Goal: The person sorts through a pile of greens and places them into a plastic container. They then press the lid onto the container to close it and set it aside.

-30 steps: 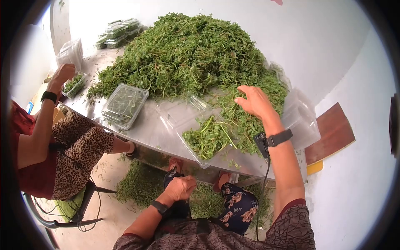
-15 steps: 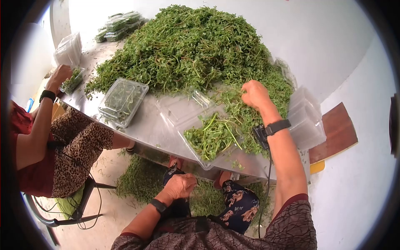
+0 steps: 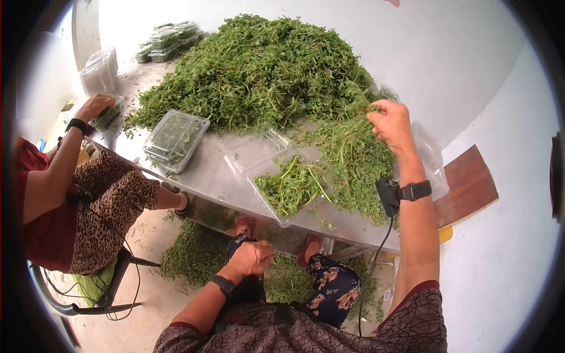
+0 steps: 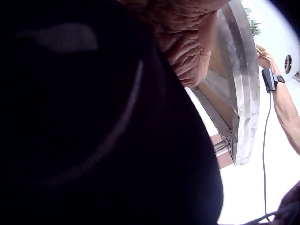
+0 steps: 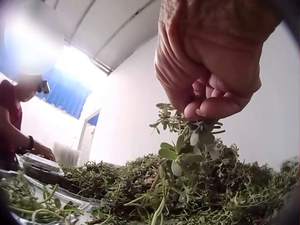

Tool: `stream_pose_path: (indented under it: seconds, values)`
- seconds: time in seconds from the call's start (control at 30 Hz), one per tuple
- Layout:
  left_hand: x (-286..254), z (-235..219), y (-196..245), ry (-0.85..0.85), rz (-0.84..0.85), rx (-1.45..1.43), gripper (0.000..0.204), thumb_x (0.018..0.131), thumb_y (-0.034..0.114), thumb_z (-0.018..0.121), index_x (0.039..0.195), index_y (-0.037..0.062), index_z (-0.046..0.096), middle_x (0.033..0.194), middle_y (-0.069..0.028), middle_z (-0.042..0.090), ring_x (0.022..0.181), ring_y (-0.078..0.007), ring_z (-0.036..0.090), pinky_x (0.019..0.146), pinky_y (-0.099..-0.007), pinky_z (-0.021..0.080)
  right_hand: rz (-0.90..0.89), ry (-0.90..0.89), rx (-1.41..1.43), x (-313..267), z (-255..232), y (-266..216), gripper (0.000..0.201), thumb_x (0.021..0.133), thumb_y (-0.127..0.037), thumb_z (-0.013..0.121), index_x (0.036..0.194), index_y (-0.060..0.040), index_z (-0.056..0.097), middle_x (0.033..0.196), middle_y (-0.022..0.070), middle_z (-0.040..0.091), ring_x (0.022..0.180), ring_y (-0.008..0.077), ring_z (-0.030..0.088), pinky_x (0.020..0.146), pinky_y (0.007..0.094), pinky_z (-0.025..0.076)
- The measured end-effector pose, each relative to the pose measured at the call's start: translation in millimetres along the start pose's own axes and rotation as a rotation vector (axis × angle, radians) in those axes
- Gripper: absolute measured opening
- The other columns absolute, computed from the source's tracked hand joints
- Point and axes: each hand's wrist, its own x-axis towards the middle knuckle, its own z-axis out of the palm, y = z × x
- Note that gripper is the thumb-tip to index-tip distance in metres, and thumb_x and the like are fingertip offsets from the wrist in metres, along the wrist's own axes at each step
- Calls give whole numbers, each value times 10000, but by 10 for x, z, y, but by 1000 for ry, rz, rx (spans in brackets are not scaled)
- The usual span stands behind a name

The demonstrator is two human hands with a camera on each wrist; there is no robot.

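Observation:
My right hand (image 3: 393,126) pinches a sprig of purslane (image 5: 180,152) between thumb and fingertips, at the right side of a big heap of purslane (image 3: 265,76) on the metal table. In the right wrist view the sprig's stems hang down over the loose greens. Near the table's front edge lies an open clear plastic clamshell box (image 3: 272,206), its base filled with greens and its lid folded back. My left hand (image 3: 252,257) rests over my lap, below the table edge, fingers loosely curled and holding nothing.
A closed clear box (image 3: 176,140) stands left of the open one. Filled boxes (image 3: 168,40) are stacked at the back left. Beyond my right wrist are nested empty boxes (image 3: 432,162) and a brown board (image 3: 469,182). Another person (image 3: 53,194) works at the left with a box.
My right hand went from spread fingers over the greens to a pinch, then moved right and up with the sprig. My left hand stays in place. The other person's hand has lowered onto their box.

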Motion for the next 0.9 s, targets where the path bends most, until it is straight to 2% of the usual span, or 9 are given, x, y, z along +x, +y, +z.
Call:
stream_pose_path:
  seconds: [0.17, 0.3, 0.47, 0.7, 0.83, 0.9]
  values:
    - [-2, -11, -11, -25, -2, 47, 93, 762, 162, 641, 793, 74, 640, 866, -57, 652, 756, -291, 643, 663, -379, 524, -13, 53, 91, 18, -144, -265, 211, 793, -41, 649, 991, 25, 676, 656, -8, 589, 480, 43, 531, 388, 184, 405]
    - [-2, -5, -23, -4, 6, 31, 87, 761, 156, 640, 793, 74, 639, 869, -61, 649, 754, -295, 641, 660, -381, 523, -82, 87, 188, 7, -220, -442, 212, 805, -72, 666, 995, 23, 675, 690, -11, 601, 496, 37, 535, 404, 179, 411]
    - [-6, -13, -26, -36, -3, 16, 87, 788, 157, 622, 797, 71, 624, 901, -70, 627, 753, -320, 629, 661, -405, 521, -77, 82, 238, -146, -168, -670, 230, 811, -86, 661, 1017, 16, 676, 723, -9, 609, 525, 34, 538, 438, 174, 419]
    - [8, -34, 2, -41, -18, -3, 92, 799, 159, 619, 794, 67, 619, 905, -74, 617, 752, -326, 624, 666, -414, 517, -20, 16, 393, -604, 215, -779, 226, 822, -74, 641, 1017, 39, 663, 702, 2, 608, 531, 49, 544, 455, 182, 426]
    - [-8, -29, -5, -32, -20, -4, 91, 785, 154, 619, 797, 65, 608, 897, -78, 636, 754, -327, 621, 656, -407, 503, 58, -46, 425, -941, 570, -583, 211, 825, -70, 645, 1004, 42, 658, 692, 15, 616, 540, 59, 560, 472, 197, 436]
    - [-13, -27, -4, -24, -22, -9, 92, 787, 156, 617, 801, 65, 609, 899, -79, 636, 758, -326, 621, 660, -408, 502, 65, -199, 309, -1077, 726, -457, 200, 830, -68, 647, 992, 47, 650, 700, 27, 624, 557, 68, 579, 482, 222, 441]
